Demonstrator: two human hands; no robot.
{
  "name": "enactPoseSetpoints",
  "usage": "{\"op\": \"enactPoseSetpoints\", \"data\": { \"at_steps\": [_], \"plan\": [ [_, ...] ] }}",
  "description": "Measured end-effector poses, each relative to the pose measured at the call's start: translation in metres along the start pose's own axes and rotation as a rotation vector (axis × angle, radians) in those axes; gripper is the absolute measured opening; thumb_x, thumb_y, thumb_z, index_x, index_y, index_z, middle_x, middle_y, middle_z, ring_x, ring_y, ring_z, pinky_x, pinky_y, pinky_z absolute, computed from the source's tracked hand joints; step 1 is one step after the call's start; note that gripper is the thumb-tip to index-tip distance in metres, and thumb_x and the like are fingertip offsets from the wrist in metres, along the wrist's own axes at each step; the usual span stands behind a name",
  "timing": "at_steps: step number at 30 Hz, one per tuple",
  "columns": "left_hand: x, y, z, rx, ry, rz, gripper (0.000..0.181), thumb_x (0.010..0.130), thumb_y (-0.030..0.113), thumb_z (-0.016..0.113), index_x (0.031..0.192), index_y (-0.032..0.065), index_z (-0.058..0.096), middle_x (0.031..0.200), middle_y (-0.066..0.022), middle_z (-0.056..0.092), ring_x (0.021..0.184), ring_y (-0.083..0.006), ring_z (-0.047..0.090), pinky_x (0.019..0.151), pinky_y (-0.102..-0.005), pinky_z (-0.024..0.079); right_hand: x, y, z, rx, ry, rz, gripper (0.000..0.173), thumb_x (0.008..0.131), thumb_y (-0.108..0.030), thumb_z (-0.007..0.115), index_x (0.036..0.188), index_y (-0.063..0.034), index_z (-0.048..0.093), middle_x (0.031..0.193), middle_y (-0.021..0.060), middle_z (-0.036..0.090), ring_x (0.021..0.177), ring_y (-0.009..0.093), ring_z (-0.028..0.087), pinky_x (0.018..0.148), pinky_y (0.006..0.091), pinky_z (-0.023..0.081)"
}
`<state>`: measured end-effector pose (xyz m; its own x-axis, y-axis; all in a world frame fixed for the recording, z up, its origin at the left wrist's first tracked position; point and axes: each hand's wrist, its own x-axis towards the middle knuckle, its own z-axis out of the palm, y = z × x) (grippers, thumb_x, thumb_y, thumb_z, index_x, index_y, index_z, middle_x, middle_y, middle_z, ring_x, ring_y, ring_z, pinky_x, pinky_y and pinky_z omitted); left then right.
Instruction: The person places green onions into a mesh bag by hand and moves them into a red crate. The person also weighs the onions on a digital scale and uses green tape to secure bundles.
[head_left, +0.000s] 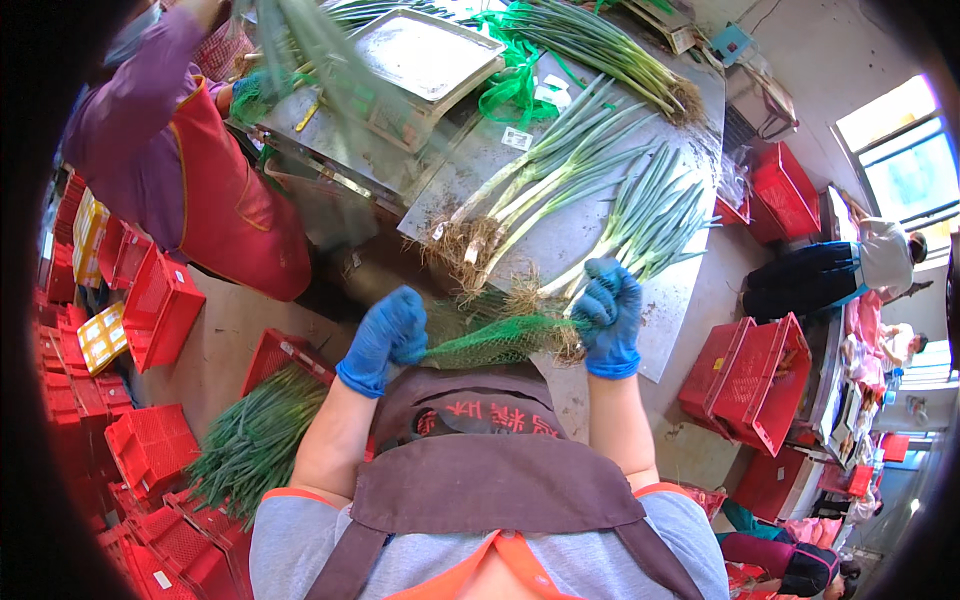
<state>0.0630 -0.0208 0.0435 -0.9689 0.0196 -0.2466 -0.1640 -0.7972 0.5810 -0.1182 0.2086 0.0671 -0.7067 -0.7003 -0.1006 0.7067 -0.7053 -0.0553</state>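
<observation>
My left hand (390, 337), in a blue glove, is closed on one end of a green mesh net (495, 339). The net stretches in front of my apron to my right hand (609, 315), also blue-gloved and closed on its other end. Just beyond my right fist lies a bunch of scallions (652, 210), roots towards me; whether the fist also touches their stalks cannot be told. To its left, several longer scallions (525, 180) rest on the metal table (555, 251), their roots near the front edge.
A platform scale (427, 56) stands at the back, near green ribbon (517, 97) and a large scallion bundle (607, 52). At left works a person in a red apron (225, 202). Red crates (750, 382) stand right; more scallions (255, 435) fill a crate at left.
</observation>
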Motion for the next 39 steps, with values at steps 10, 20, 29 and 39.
{"op": "enactPoseSetpoints", "data": {
  "at_steps": [10, 20, 29, 39],
  "plan": [
    [-0.008, 0.006, -0.014, -0.176, -0.048, -0.035, 0.017, 0.089, 0.024, 0.05, 0.083, 0.0086, 0.055, 0.065, 0.0025, 0.049, 0.052, -0.0031, 0.04, 0.044, -0.0169, 0.03, -0.021, -0.002, -0.028, -1.843, -0.227, 0.281, 0.014, 0.083, -0.017, 0.053, 0.089, -0.0062, 0.06, 0.074, 0.0045, 0.056, 0.068, 0.011, 0.051, 0.065, 0.0251, 0.043],
    [0.006, -0.027, -0.02, 0.015, 0.37, 0.044, 0.016, 0.087, 0.019, 0.049, 0.084, 0.0062, 0.058, 0.073, -0.0047, 0.058, 0.069, -0.0153, 0.055, 0.071, -0.0311, 0.046, -0.013, 0.017, -0.054, -0.118, -0.251, 0.681, 0.027, 0.089, -0.03, 0.045, 0.076, -0.0079, 0.054, 0.064, 0.0071, 0.054, 0.062, 0.018, 0.054, 0.067, 0.032, 0.047],
    [0.002, -0.022, -0.012, 0.329, 0.125, -0.119, 0.022, 0.088, 0.022, 0.048, 0.069, 0.01, 0.048, 0.059, -0.0011, 0.045, 0.054, -0.0131, 0.044, 0.055, -0.0257, 0.041, -0.014, 0.026, -0.05, -0.338, 0.135, 0.315, 0.02, 0.086, -0.022, 0.047, 0.078, -0.005, 0.054, 0.07, 0.0066, 0.053, 0.057, 0.016, 0.049, 0.056, 0.0272, 0.04],
    [0.023, -0.02, -0.028, -0.492, -0.347, -0.184, 0.02, 0.089, 0.023, 0.045, 0.081, 0.0069, 0.055, 0.072, -0.0069, 0.056, 0.066, -0.0172, 0.055, 0.066, -0.0313, 0.047, -0.025, 0.025, -0.069, -1.733, -0.154, 0.394, 0.021, 0.084, -0.023, 0.052, 0.091, -0.0054, 0.061, 0.076, 0.0009, 0.06, 0.066, 0.009, 0.051, 0.066, 0.023, 0.043]
  ]
}}
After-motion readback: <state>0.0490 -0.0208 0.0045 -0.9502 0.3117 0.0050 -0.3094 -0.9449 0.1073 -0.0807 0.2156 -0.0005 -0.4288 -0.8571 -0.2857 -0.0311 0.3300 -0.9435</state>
